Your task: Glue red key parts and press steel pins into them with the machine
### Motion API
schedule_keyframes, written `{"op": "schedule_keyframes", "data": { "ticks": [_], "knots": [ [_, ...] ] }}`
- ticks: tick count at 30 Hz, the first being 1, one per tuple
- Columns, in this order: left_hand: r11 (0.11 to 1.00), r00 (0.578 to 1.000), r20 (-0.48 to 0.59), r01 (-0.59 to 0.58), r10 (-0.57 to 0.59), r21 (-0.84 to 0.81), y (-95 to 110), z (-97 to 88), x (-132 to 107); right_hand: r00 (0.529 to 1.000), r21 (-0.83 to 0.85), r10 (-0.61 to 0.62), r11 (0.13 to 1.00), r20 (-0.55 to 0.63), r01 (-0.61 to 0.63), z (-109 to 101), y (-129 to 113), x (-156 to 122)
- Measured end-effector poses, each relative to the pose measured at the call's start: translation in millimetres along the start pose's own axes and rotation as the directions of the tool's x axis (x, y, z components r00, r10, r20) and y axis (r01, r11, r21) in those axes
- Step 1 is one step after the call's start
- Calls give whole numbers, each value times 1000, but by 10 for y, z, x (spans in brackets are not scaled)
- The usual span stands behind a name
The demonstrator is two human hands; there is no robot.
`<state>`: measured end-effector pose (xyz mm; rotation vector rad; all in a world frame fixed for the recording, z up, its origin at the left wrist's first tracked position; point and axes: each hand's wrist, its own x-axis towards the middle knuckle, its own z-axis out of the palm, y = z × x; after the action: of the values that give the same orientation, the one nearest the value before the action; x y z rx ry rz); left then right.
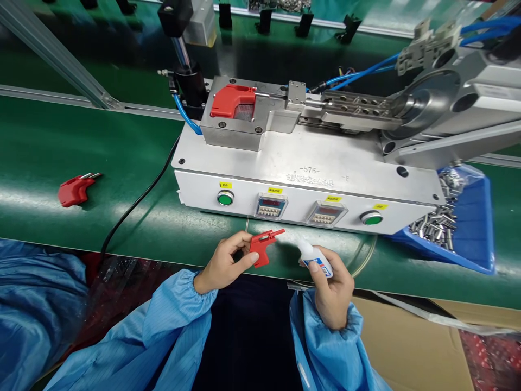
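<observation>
Between the thumb and fingers of my left hand (227, 260) is a red plastic handle (259, 251), its thin red stem pointing right. My right hand (334, 288) grips a small white glue bottle (315, 257) with a blue and red label. The bottle is tilted, its nozzle toward the red stem with a small gap between them. Behind both hands stands a press fixture (305, 157) marked 575. A second red handle (232, 102) sits in its metal nest, with a metal rod at its right end.
Another red handle (76, 190) with metal pins lies on the green bench (130, 146) at left. A blue bin (474, 217) of metal pins stands at right. A black cable (142, 201) crosses the bench. Green buttons (225, 197) line the fixture's front.
</observation>
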<state>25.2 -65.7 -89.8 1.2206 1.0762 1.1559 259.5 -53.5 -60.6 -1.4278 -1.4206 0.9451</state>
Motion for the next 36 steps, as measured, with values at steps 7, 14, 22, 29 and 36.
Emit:
{"op": "schedule_keyframes", "data": {
  "ticks": [7,14,22,29,36],
  "knots": [
    [999,999,-1,49,-49,21,-24,7,-14,993,72,-4,997,114,-4,31,20,63],
    [996,998,-2,69,-69,49,-8,2,-46,983,-236,-145,957,111,168,98,212,99],
    [983,984,-33,174,-173,55,-103,22,-147,953,-373,-235,881,189,291,-580,-186,110],
    [981,982,-15,190,-190,25,-143,23,-160,999,-748,-40,663,-19,12,-1720,-326,1187],
    [987,987,-14,158,-158,-31,-175,76,-137,987,-804,151,580,-51,-130,-1819,151,1908]
  ]
}}
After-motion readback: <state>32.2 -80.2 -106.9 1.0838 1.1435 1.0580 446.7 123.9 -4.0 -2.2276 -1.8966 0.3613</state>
